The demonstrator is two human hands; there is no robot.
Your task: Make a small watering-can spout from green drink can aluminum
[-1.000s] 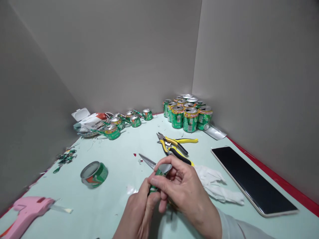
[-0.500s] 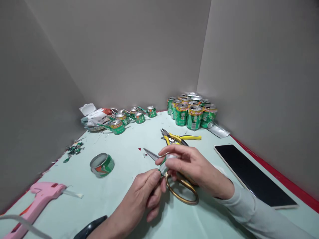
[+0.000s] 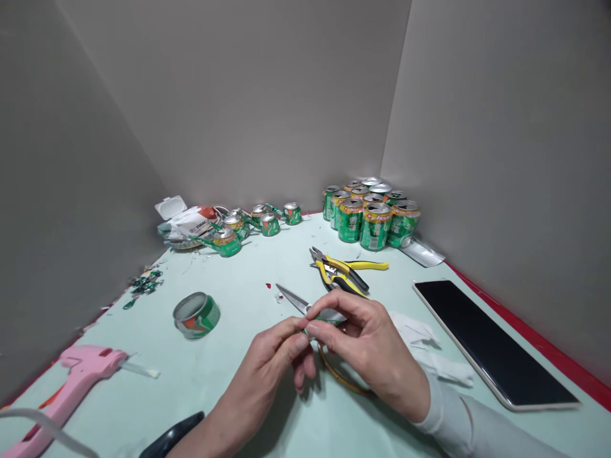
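Observation:
Both hands meet above the pale green table [image 3: 248, 273], pinching one small green strip of cut can metal [image 3: 329, 316]. My left hand [image 3: 279, 359] grips its near end between thumb and fingers. My right hand [image 3: 367, 350] pinches the other end with thumb and forefinger. Under the hands lie scissors [image 3: 298, 301] with gold handles, blades pointing far left. A cut-off green can bottom [image 3: 196, 315] lies on its side to the left.
Yellow-handled pliers [image 3: 341, 270] lie behind the hands, upright green cans [image 3: 372, 213] cluster at the back corner, and cut can pieces [image 3: 238, 226] sit by a wipes pack [image 3: 188, 222]. A pink glue gun [image 3: 71, 381] lies front left, white gloves [image 3: 429, 356] and a dark tablet [image 3: 491, 343] right.
My hands moved slightly toward me and closer together, turning the green strip from upright to nearly level. The camera view shifted little.

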